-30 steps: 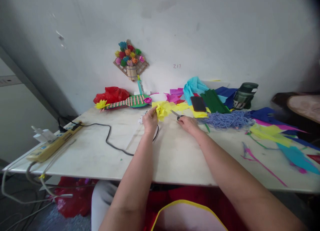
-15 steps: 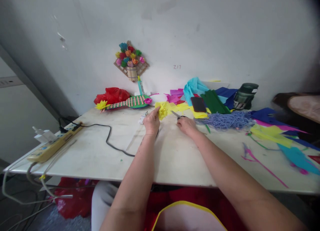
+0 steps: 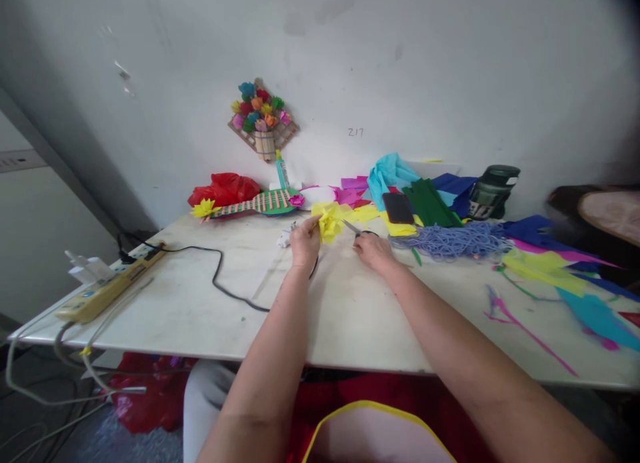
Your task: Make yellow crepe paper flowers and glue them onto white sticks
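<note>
A yellow paper flower [image 3: 331,223] is pinched in my left hand [image 3: 305,241], its ruffled petals facing up and to the right. My right hand [image 3: 374,249] is closed round the dark handles of a pair of scissors [image 3: 352,227]. The blades point left and end close to the petals; whether they touch cannot be made out. Behind the flower lie strips of yellow crepe paper [image 3: 364,213]. Just left of my left hand, a small white object [image 3: 287,235] is partly covered.
A green guitar-shaped craft [image 3: 275,202] lies at the back left, near a red plastic bag [image 3: 225,188]. A phone [image 3: 398,208], purple yarn [image 3: 450,241] and a dark jar [image 3: 494,193] stand or lie right. A black cable [image 3: 219,279] runs from the power strip [image 3: 113,284].
The flower has turned slightly in my left hand, so its petals look more spread. My right hand with the scissors has stayed almost in place.
</note>
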Demonstrator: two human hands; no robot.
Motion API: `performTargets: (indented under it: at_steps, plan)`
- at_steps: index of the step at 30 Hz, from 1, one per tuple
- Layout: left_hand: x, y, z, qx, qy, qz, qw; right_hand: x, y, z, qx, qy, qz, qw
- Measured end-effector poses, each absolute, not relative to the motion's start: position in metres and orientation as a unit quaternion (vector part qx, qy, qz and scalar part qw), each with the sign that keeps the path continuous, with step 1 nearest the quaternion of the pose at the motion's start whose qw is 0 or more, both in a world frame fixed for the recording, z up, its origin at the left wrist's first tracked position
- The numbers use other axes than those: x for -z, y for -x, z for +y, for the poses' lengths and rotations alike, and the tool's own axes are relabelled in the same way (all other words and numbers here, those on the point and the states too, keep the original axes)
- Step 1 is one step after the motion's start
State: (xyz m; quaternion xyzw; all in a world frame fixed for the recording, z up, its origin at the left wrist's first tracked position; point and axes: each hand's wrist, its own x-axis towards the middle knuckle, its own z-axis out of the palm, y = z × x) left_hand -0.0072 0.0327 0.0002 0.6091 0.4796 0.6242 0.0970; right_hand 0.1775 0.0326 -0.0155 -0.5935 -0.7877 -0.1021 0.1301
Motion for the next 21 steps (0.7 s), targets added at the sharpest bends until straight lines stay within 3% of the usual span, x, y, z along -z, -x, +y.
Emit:
performTargets:
  at_steps: [9, 21]
  plan:
    - [-0.0006, 0.0013, 0.0348, -0.683, -0.479, 0.378, 0.401, 0.0149, -0.1769, 0.0314, 0.099, 0.602, -0.781, 0.136]
    - [-0.0036, 0.0039, 0.0305, -0.686, -0.447, 0.360, 0.448, 0.0149, -0.1756, 0.0301, 0.096, 0.604, -0.777, 0.147]
